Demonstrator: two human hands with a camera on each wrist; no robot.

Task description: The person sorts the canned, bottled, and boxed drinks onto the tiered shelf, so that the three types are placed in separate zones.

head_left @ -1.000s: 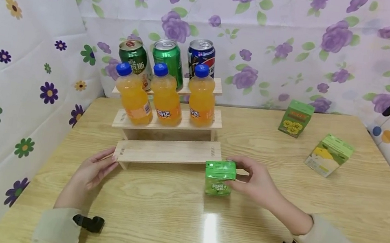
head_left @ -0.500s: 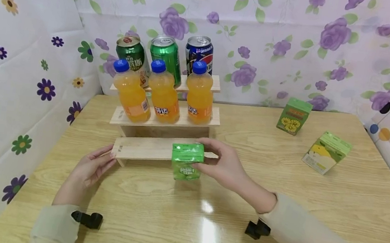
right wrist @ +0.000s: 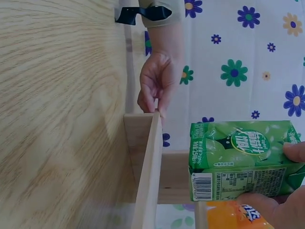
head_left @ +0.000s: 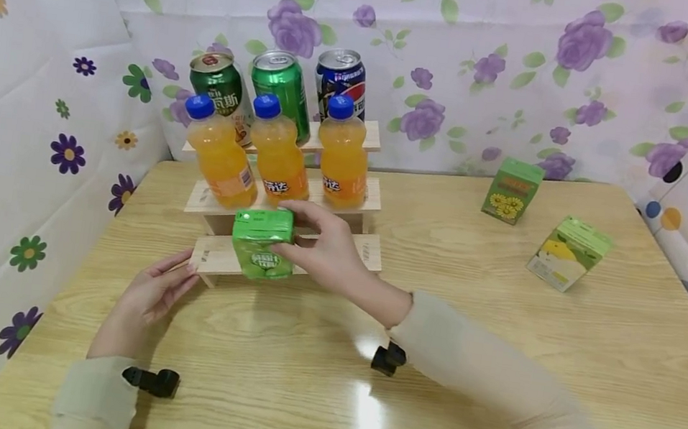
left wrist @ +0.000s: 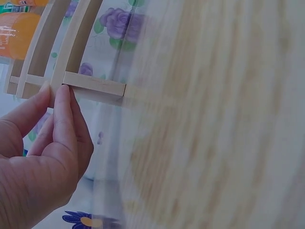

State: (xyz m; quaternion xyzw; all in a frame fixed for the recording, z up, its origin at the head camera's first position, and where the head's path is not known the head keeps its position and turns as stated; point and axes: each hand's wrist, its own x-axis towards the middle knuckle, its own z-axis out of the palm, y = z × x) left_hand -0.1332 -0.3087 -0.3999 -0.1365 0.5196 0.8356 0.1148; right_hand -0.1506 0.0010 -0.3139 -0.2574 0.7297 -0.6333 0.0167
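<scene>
My right hand (head_left: 329, 252) grips a green juice box (head_left: 263, 244) upright, between thumb and fingers. In the head view the box overlaps the lowest step of a wooden tiered shelf (head_left: 370, 250); in the right wrist view the juice box (right wrist: 238, 152) hangs above that board. My left hand (head_left: 154, 291) pinches the left end of the lowest step, as the left hand (left wrist: 52, 148) also shows up close. Three orange soda bottles (head_left: 274, 151) with blue caps stand on the middle step. Behind them, three drink cans (head_left: 281, 94) stand on the top step.
Two more juice boxes are at the table's right: a green box with yellow flowers (head_left: 512, 193) near the back, and a tilted-looking box with a yellow fruit picture (head_left: 567, 255). Flowered cloth (head_left: 433, 52) hangs behind and at the left of the wooden table (head_left: 470, 296).
My right hand has carried the green juice box leftward and up, from right of the shelf to over its lowest step. The left hand keeps its hold on the step's end.
</scene>
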